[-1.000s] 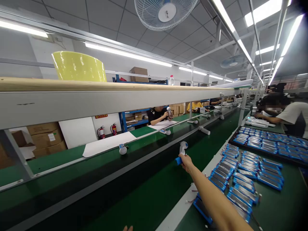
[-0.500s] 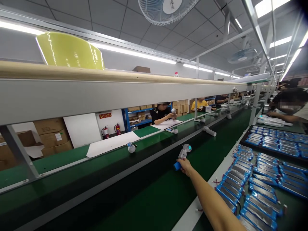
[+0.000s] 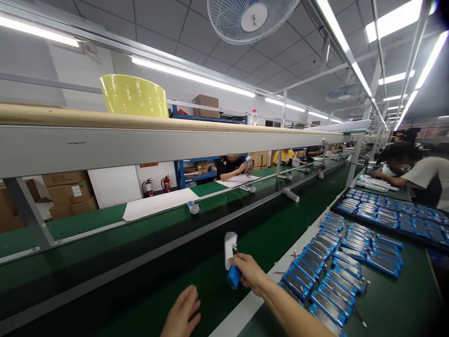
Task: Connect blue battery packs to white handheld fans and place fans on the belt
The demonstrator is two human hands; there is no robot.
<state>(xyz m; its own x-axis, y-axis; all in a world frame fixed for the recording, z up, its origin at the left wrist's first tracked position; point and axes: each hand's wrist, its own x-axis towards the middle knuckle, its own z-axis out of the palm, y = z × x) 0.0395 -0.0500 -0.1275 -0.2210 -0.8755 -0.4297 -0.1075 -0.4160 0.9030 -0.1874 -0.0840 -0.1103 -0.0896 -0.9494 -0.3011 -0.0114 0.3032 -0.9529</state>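
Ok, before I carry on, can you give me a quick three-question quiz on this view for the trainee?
1. Which hand holds the white-and-blue device? A) left B) right C) both
2. True or false: the left hand is closed around a bottle.
3. Fill in: from the wearer's view, the rows of blue-edged packs lie to the ___ of the green belt.

Key:
1. B, the right hand.
2. False; the left hand is open, with nothing visible in it.
3. right

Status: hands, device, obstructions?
Right hand holding white device, blue pack at lower end. Left hand open, apart from it. Batteries off right, none between hands.
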